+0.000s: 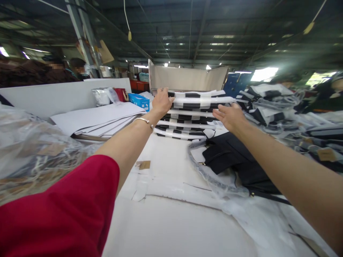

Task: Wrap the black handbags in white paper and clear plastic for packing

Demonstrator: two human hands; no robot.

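A stack of folded black-and-white striped garments in clear bags [193, 114] stands at the far side of the white table [171, 221]. My left hand [162, 101] rests against the stack's upper left edge, fingers curled onto the top bag. My right hand [230, 116] is open, fingers stretched toward the stack's right side, touching or just short of it. A bracelet sits on my left wrist. A black garment [235, 160] partly in a clear plastic bag lies on the table below my right arm.
White paper sheets [99, 119] are piled at left, with a blue box [138, 100] and a silver bag behind them. Crumpled clear plastic [32, 150] fills the left. More bagged striped garments [278, 107] heap at right. An open cardboard box [187, 77] stands behind the stack. People sit at far left.
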